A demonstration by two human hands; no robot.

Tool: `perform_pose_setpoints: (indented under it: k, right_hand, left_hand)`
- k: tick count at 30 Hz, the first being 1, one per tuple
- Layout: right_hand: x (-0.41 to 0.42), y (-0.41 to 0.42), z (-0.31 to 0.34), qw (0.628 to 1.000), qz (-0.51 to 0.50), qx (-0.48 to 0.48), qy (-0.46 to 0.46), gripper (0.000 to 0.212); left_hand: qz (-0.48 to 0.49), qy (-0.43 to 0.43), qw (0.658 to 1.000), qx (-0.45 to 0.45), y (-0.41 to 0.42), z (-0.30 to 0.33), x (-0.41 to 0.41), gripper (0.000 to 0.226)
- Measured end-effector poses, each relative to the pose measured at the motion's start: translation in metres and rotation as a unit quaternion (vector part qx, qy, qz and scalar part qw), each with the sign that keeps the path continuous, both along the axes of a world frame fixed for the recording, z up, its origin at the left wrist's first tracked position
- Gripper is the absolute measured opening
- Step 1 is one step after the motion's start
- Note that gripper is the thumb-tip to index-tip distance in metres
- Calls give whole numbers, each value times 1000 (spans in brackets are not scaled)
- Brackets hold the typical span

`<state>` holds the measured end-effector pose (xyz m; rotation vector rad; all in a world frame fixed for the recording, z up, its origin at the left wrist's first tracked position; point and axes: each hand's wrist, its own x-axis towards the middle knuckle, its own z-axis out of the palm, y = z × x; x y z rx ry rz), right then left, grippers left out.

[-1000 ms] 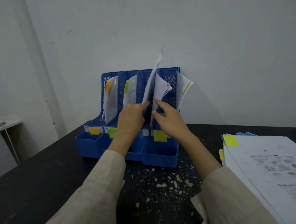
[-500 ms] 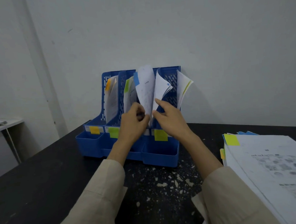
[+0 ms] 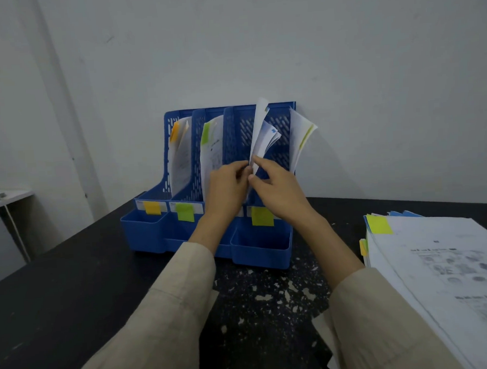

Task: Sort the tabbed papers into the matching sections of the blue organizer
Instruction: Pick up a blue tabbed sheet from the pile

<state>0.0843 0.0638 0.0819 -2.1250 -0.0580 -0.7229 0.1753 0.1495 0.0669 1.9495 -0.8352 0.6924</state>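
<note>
1. Organizer (image 3: 238,184): blue, upright against the white wall (image 3: 372,78) at the back of the black table (image 3: 73,292); four tall perforated sections side by side, each with a small front bin.
2. Front labels: an orange tab (image 3: 152,208) on the leftmost section, a green tab (image 3: 185,212) on the second, a yellow-green tab (image 3: 262,216) on the rightmost; the third section's label is hidden behind the hands.
3. Filed papers: orange-tabbed sheets (image 3: 180,151) stand in the leftmost section, green-tabbed sheets (image 3: 213,149) in the second, and sheets with a yellow-green edge (image 3: 300,136) lean out of the rightmost.
4. Blue-tabbed sheets (image 3: 262,135): upright in the third section, tops fanned apart, one sheet rising above the organizer's rim.
5. Left hand (image 3: 227,186): fingers curled, pinching the lower edge of the blue-tabbed sheets.
6. Right hand (image 3: 279,191): thumb and forefinger pinching the same lower edge, just beside the left hand's fingertips; the other fingers are curled.
7. Stack (image 3: 444,272): printed papers lying on the table at the right, well apart from the organizer; a yellow-green tab (image 3: 382,224) sits at the top sheet's corner, with blue and yellow tabs showing at the edges below.
8. Table surface: white flecks between the two beige sleeves (image 3: 164,315).
</note>
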Motion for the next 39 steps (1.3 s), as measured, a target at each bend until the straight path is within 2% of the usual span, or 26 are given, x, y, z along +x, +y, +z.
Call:
perform_pose_setpoints:
  k: [5,11,18,28,30,33,39]
  right_hand:
    - [1,0,0,1000,-3,-9,-2,48]
    - [2,0,-2,1000,-5,-14,7,49]
    - [3,-1,-3,1000,3,-10,4,48]
    - [5,2,-10,999,39,-17,-21,51]
    - [5,1,-12,999,38,-20,-30,47]
    - [5,2,-12,998,29,-25,-42,25]
    - [6,6,-16,998,36,-31,-34,20]
  left_hand:
    - [14,-10,1000,19,0,2,-2,23]
    - [48,36,998,30,7,-18,0,31]
    - [48,37,997,57,22,-22,-4,24]
    - [24,30,992,124,15,-34,-5,44]
    - [41,34,988,147,13,-32,-8,39]
    - [61,74,982,161,12,-32,-10,28]
    - [77,52,959,267,11,-35,-3,43]
